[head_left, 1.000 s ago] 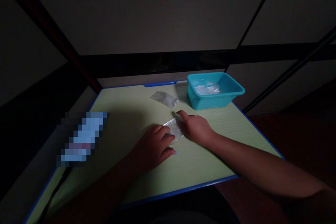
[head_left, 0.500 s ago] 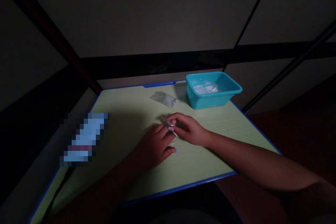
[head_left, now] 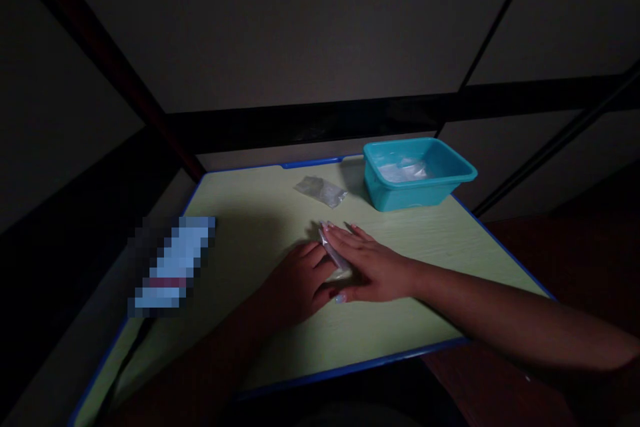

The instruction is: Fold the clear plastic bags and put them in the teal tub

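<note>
A small clear plastic bag (head_left: 336, 257) lies between my two hands over the middle of the table, mostly covered by fingers. My left hand (head_left: 295, 283) is closed at its left side, the bent fingers against the plastic. Over its right side lies my right hand (head_left: 376, 270), fingers stretched out flat and the thumb apart, its tip by my left thumb. Farther back, a second clear plastic bag (head_left: 321, 191) rests flat on the table. What the bag under my hands contains, if anything, cannot be made out.
A turquoise plastic basket (head_left: 413, 195) with clear plastic bags (head_left: 404, 170) inside stands at the table's back right. At the left lies a pixelated flat object (head_left: 175, 260) with a dark cord (head_left: 127, 353). The pale table (head_left: 240, 213) has a blue edge; panelled walls stand behind.
My right hand has gone from pinching the plastic to lying flat over it, fingers extended. My left hand stays at the bag's left side. The whole view has shifted slightly.
</note>
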`<state>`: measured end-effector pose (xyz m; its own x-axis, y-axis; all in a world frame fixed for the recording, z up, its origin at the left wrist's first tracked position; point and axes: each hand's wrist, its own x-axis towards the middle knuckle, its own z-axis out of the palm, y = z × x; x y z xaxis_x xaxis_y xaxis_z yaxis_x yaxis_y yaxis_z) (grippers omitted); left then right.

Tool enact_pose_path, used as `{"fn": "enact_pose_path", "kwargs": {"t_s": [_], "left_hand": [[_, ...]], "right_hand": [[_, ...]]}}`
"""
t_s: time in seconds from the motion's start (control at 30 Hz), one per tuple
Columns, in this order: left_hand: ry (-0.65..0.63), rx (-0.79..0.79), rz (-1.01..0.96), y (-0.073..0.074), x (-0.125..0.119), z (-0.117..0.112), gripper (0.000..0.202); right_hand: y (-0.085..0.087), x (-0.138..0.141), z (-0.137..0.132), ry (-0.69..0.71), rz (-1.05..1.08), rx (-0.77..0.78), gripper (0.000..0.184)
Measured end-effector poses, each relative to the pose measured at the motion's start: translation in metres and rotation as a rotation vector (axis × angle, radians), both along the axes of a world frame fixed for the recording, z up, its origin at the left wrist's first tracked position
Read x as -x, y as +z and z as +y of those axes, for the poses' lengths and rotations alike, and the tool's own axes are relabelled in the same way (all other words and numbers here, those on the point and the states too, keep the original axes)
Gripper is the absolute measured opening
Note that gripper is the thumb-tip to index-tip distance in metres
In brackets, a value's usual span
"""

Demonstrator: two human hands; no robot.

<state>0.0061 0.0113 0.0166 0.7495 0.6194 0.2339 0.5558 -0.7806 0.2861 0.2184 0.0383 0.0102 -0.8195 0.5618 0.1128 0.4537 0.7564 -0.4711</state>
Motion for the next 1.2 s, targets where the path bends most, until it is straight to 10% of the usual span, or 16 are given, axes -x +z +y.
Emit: {"fn": "enact_pose_path", "kwargs": {"t_s": [0.37, 0.8, 1.2], "left_hand": [[0.553, -0.005, -0.437, 0.010, 0.016, 0.003, 0.016], [0.373, -0.071, -0.033, 0.002, 0.010, -0.006, 0.039], [0.704, 0.125, -0.175, 0.005, 0.019, 0.017, 0.020]], "right_hand": [[0.001, 0.014, -0.006, -0.046, -0.197, -0.053, 0.069], [0.004, 0.019, -0.008, -0.111, -0.147, -0.042, 0.093], [0.016, 0.003, -0.002, -0.137, -0.168, -0.036, 0.083]]}}
